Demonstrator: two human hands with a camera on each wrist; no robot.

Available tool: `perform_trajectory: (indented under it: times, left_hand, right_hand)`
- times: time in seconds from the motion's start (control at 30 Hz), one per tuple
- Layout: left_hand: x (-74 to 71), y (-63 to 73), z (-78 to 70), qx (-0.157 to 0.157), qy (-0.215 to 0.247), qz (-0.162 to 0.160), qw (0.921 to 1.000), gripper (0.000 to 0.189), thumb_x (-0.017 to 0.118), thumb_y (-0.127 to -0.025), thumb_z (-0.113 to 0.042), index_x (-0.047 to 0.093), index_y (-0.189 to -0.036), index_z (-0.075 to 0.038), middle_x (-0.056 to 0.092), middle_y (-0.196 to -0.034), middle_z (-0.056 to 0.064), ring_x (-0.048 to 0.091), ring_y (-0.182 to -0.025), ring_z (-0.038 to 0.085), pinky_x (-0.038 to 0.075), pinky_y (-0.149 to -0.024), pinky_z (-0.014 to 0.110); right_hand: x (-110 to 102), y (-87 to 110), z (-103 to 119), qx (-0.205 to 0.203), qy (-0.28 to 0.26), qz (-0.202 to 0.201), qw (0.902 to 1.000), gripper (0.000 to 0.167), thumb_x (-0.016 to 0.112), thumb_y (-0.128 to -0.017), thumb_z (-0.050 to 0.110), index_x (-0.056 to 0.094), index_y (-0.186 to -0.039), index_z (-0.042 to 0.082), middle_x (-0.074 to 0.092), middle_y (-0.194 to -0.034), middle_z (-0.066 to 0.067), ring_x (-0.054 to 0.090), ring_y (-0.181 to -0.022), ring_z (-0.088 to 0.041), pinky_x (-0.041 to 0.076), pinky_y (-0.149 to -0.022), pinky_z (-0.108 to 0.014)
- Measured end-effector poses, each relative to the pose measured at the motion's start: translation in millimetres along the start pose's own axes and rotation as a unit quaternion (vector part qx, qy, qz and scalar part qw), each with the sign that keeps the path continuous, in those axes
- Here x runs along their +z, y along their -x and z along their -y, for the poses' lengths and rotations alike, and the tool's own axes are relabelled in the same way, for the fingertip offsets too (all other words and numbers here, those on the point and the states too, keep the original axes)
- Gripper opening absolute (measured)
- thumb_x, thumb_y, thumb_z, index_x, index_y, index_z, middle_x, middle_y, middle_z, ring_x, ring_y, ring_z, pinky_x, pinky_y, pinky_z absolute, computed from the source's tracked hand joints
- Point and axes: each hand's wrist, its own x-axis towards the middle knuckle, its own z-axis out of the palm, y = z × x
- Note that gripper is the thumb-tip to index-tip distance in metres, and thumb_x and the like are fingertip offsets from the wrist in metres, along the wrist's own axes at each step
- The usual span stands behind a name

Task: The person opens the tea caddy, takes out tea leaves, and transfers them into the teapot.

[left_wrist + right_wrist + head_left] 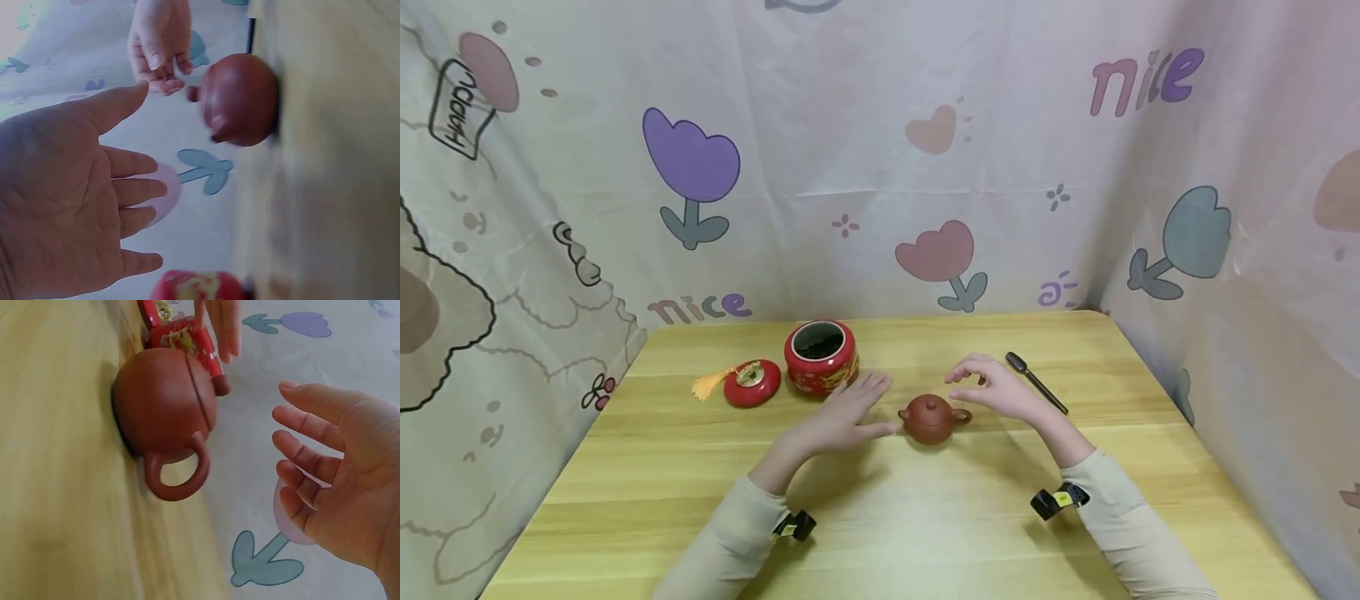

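A small reddish-brown clay teapot (pixel 929 421) stands on the table, lid on, its spout to the left and its handle (pixel 181 487) to the right. My left hand (pixel 847 417) hovers to the left of the spout, fingers spread and straight, touching nothing. On the other side, my right hand (pixel 997 390) is held above and behind the teapot's handle, fingers loosely bent and holding nothing. Just beyond the left fingers is a red jar (pixel 820 367) with gold decoration, uncovered, with dark contents. In the left wrist view the teapot (pixel 244 100) sits apart from both hands.
Left of the jar lies its red lid (pixel 758 392) with an orange tassel (pixel 711 385). A black scoop (pixel 1037 383) rests at the right, beyond the right hand. The wooden table (pixel 880 533) meets a patterned curtain (pixel 820 167) at the back and both sides.
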Motion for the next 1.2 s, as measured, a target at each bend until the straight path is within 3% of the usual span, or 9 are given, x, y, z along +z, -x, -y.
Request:
perform_trajectory:
  times: [0.3,0.5,0.73,0.9,1.03,1.2]
  left_hand:
    - [-35.9,28.3,1.9,-0.005,-0.013,-0.045,0.9989,0.076,0.055,-0.095,-0.049,0.024,-0.156,-0.015,0.02,-0.163,0.007,0.006,-0.153,0.031,0.005,-0.121,0.061]
    - [-60.6,51.4,10.9,-0.044,-0.001,-0.085,0.9954,0.078,0.055,-0.095,-0.051,0.02,-0.157,-0.017,0.018,-0.164,0.006,0.005,-0.153,0.034,0.004,-0.121,0.061]
    - [-89.8,79.0,35.0,-0.066,0.024,-0.135,0.9884,0.077,0.054,-0.097,-0.048,0.02,-0.156,-0.011,0.016,-0.163,0.015,0.003,-0.151,0.041,0.009,-0.117,0.067]
    - [-109.6,102.0,54.6,-0.103,0.062,-0.156,0.9805,0.079,0.053,-0.098,-0.044,0.014,-0.157,-0.008,0.01,-0.164,0.018,-0.006,-0.151,0.042,0.006,-0.114,0.071]
    - [-115.9,114.5,69.6,-0.134,0.072,-0.169,0.9737,0.079,0.049,-0.1,-0.045,0.011,-0.157,-0.006,0.007,-0.163,0.022,-0.009,-0.15,0.044,0.005,-0.112,0.074]
    - [-113.4,123.1,88.7,-0.184,0.075,-0.169,0.9653,0.08,0.041,-0.101,-0.051,0.007,-0.157,-0.005,0.003,-0.162,0.027,-0.007,-0.147,0.05,0.006,-0.111,0.074]
  right_hand:
    - [-2.4,-17.2,24.7,-0.026,0.03,-0.016,0.9991,0.025,0.071,-0.088,0.024,0.069,-0.11,0.012,0.067,-0.111,-0.004,0.058,-0.107,-0.025,0.049,-0.09,-0.045]
    - [4.1,-37.0,48.0,-0.053,0.076,-0.045,0.9947,0.031,0.073,-0.087,0.024,0.067,-0.115,0.012,0.061,-0.117,-0.009,0.049,-0.117,-0.029,0.042,-0.099,-0.051]
    - [20.1,-63.2,66.9,-0.052,0.114,-0.064,0.9901,0.044,0.073,-0.087,0.03,0.062,-0.125,0.012,0.056,-0.126,-0.012,0.044,-0.124,-0.032,0.04,-0.104,-0.052]
    - [34.5,-83.2,78.1,-0.033,0.126,-0.064,0.9894,0.056,0.072,-0.088,0.035,0.056,-0.135,0.011,0.053,-0.135,-0.013,0.043,-0.129,-0.032,0.038,-0.108,-0.052]
    - [46.7,-97.1,85.8,-0.006,0.134,-0.048,0.9898,0.069,0.07,-0.088,0.042,0.046,-0.146,0.015,0.047,-0.145,-0.013,0.038,-0.136,-0.031,0.034,-0.113,-0.053]
    - [67.1,-112.5,86.7,0.028,0.169,-0.017,0.9851,0.083,0.063,-0.087,0.059,0.032,-0.154,0.02,0.034,-0.157,-0.008,0.025,-0.148,-0.029,0.028,-0.117,-0.057]
